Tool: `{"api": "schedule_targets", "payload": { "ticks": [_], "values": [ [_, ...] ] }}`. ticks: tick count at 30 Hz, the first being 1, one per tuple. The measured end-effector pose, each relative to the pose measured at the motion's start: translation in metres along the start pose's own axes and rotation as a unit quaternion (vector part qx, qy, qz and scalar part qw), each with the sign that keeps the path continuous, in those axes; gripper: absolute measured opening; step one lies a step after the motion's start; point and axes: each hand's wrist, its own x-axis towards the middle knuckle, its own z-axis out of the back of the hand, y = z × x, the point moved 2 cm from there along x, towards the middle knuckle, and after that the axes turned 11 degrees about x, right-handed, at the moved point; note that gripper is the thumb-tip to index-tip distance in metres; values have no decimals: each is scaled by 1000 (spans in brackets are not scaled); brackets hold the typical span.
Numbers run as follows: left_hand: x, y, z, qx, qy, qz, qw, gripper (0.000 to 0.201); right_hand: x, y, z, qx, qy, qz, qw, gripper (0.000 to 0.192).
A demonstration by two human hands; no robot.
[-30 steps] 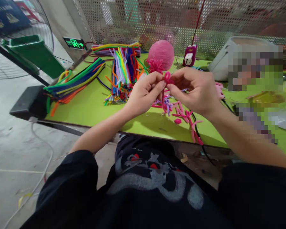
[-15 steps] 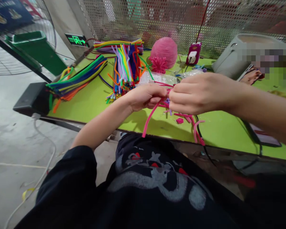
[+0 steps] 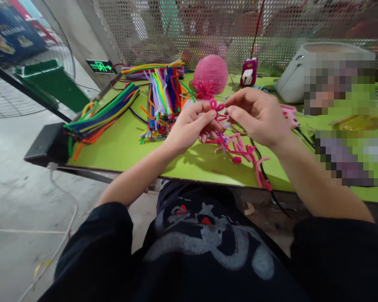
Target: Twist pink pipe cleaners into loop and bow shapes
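My left hand (image 3: 193, 121) pinches a pink pipe cleaner (image 3: 216, 105) between thumb and fingers. The pipe cleaner is bent into small petal-like loops that stand up above the thumb. Just to the right is my right hand (image 3: 255, 113), its fingers bent, with the thumb and index tips slightly apart beside the loops. Whether those tips touch the loops is hard to tell. Below the hands lie cut pink pipe cleaner pieces (image 3: 239, 147) and a small pink coil (image 3: 236, 160). A pink pompom-like flower (image 3: 204, 89) rests behind my left hand.
Bundled coloured pipe cleaners (image 3: 160, 96) and another bundle (image 3: 105, 113) lie on the green table (image 3: 138, 157). A pink ball (image 3: 211, 71) stands at the back, near a purple power socket (image 3: 248, 73). A grey bin (image 3: 291, 73) is at right; a black cable (image 3: 264, 176) crosses the front edge.
The pink pipe cleaner's long hanging end no longer shows, and its loops have come into view. My right hand has drawn back slightly and its closed fingers have loosened.
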Motion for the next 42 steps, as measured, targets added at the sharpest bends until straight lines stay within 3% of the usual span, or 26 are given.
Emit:
{"api": "schedule_targets", "payload": {
  "ticks": [5,10,17,20,25,28,34,38,42],
  "values": [
    [-4,6,0,12,32,-27,999,9,5,9,-18,3,-2,-34,999,31],
    [-5,3,0,31,28,-62,997,13,-3,8,-23,13,-49,-48,998,37],
    [-8,5,-4,-4,60,-36,998,11,-22,24,-29,-58,-53,59,995,22],
    [-5,10,-5,-11,45,-38,998,15,-20,20,-29,-28,-63,47,997,22],
    [2,14,-3,-31,-30,-77,996,16,-13,7,-21,54,-26,-44,997,35],
    [6,16,0,-30,-61,-87,994,14,-15,5,-17,14,-10,-34,999,31],
    [6,19,1,3,-65,-50,997,11,-21,6,-18,-82,-17,16,996,26],
    [5,18,3,27,-63,-59,996,14,-24,8,-20,-216,9,89,972,17],
    [4,16,6,43,-49,-59,996,14,-27,8,-20,-247,33,100,963,11]
  ]
}}
